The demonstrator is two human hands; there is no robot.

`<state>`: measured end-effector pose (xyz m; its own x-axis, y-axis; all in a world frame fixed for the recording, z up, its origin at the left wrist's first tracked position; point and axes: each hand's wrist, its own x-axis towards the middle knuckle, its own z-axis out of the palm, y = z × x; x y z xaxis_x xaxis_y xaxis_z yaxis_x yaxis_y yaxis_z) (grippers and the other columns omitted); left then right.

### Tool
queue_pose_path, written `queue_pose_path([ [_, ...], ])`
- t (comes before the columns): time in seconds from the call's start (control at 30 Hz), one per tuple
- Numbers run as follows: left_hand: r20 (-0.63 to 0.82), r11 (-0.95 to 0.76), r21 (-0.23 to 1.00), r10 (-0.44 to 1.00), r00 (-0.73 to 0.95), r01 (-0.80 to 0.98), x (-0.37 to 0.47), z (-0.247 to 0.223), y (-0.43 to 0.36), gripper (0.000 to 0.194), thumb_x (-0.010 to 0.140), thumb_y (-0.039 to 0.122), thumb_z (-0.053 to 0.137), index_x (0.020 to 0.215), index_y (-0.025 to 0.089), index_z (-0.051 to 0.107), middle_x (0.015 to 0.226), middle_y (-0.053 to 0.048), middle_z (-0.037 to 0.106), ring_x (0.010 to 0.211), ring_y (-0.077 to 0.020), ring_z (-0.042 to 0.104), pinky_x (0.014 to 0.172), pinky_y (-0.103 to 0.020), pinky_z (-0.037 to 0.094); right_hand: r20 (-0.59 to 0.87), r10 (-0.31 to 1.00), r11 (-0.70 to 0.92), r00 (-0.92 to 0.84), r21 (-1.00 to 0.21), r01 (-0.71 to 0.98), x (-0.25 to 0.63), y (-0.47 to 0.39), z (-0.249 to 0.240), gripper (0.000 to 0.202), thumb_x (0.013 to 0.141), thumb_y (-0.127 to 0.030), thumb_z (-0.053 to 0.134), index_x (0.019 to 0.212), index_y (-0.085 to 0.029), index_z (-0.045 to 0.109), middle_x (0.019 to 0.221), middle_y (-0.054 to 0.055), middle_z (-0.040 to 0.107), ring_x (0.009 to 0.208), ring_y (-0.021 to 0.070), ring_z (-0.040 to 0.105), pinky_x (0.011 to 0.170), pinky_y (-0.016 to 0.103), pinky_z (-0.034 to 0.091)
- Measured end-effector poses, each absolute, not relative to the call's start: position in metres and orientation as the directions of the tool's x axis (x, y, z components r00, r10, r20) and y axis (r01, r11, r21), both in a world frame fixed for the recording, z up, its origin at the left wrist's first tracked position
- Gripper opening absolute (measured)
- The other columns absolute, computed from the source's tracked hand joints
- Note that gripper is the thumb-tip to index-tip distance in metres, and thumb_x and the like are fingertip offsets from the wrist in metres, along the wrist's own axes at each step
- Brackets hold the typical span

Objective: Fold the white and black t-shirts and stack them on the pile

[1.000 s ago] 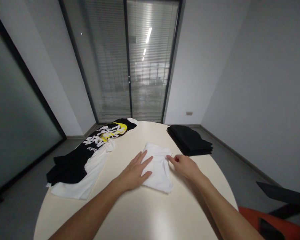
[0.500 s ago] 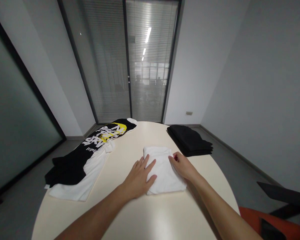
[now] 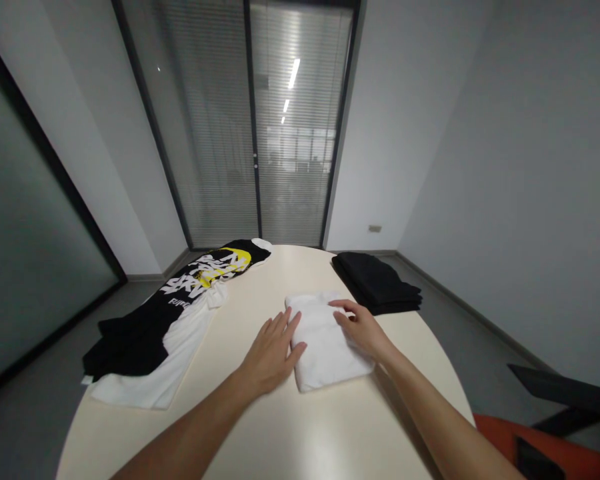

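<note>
A white garment [image 3: 325,353], folded into a flat, roughly rectangular bundle, lies on the table in front of me. My left hand [image 3: 271,352] rests along its left edge, fingers stretched out and thumb spread onto the cloth. On the upper right of the bundle is my right hand [image 3: 363,328], its index finger and thumb apart over the fabric. Nothing is gripped in either hand. The underside of the bundle is hidden, so I cannot tell exactly what garment it is.
To the left on the round table [image 3: 260,433] lie a black printed shirt [image 3: 140,333] and white clothing [image 3: 135,390] under it. A stack of folded black clothes [image 3: 375,283] sits at the back right. An orange chair [image 3: 500,440] stands beyond the right edge.
My right hand's fingers have opened from a pinch at the cloth's right edge and reach farther onto the top. My left hand has shifted slightly left, uncovering the lower left corner.
</note>
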<state>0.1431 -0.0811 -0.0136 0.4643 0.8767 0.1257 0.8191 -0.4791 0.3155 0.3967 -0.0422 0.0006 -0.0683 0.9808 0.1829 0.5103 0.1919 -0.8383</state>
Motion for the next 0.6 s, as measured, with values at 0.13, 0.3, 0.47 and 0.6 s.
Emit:
queue_pose_path([
  [0.13, 0.136, -0.402, 0.294, 0.915, 0.379, 0.867, 0.141, -0.019, -0.074, 0.067, 0.103, 0.053, 0.03, 0.158, 0.012, 0.03, 0.164, -0.015, 0.027, 0.152, -0.0303, 0.024, 0.124, -0.05, 0.021, 0.252, 0.967, 0.219, -0.033, -0.761, 0.61, 0.41, -0.026, 0.024, 0.042, 0.087, -0.039, 0.053, 0.115, -0.016, 0.074, 0.098, 0.008, 0.073, 0.07, 0.0167, 0.058, 0.067, 0.029, 0.047],
  [0.3, 0.19, -0.424, 0.273, 0.904, 0.383, 0.864, 0.14, -0.025, -0.07, 0.06, 0.102, 0.05, 0.035, 0.149, 0.015, 0.046, 0.158, -0.014, 0.04, 0.149, -0.0305, 0.032, 0.121, -0.05, 0.027, 0.268, 0.963, 0.207, -0.025, -0.679, 0.705, 0.428, 0.007, 0.06, 0.043, 0.087, -0.039, 0.054, 0.116, -0.015, 0.076, 0.08, 0.004, 0.07, 0.064, 0.0152, 0.054, 0.062, 0.026, 0.042],
  [0.47, 0.204, -0.425, 0.258, 0.902, 0.381, 0.868, 0.14, -0.024, -0.069, 0.058, 0.102, 0.049, 0.036, 0.147, 0.016, 0.048, 0.157, -0.013, 0.042, 0.147, -0.0298, 0.035, 0.12, -0.049, 0.03, 0.316, 0.949, 0.226, 0.002, -0.682, 0.696, 0.451, 0.04, 0.098, 0.038, 0.089, -0.035, 0.058, 0.115, -0.015, 0.075, 0.09, 0.007, 0.073, 0.072, 0.0169, 0.06, 0.062, 0.025, 0.045],
  [0.6, 0.202, -0.415, 0.253, 0.906, 0.372, 0.874, 0.14, -0.023, -0.07, 0.057, 0.102, 0.049, 0.036, 0.148, 0.016, 0.047, 0.158, -0.012, 0.042, 0.148, -0.0297, 0.035, 0.12, -0.049, 0.03, 0.292, 0.95, 0.13, 0.114, -0.7, 0.703, 0.477, 0.066, 0.125, 0.041, 0.092, -0.036, 0.059, 0.122, -0.012, 0.072, 0.085, 0.008, 0.072, 0.063, 0.0134, 0.057, 0.058, 0.023, 0.043],
])
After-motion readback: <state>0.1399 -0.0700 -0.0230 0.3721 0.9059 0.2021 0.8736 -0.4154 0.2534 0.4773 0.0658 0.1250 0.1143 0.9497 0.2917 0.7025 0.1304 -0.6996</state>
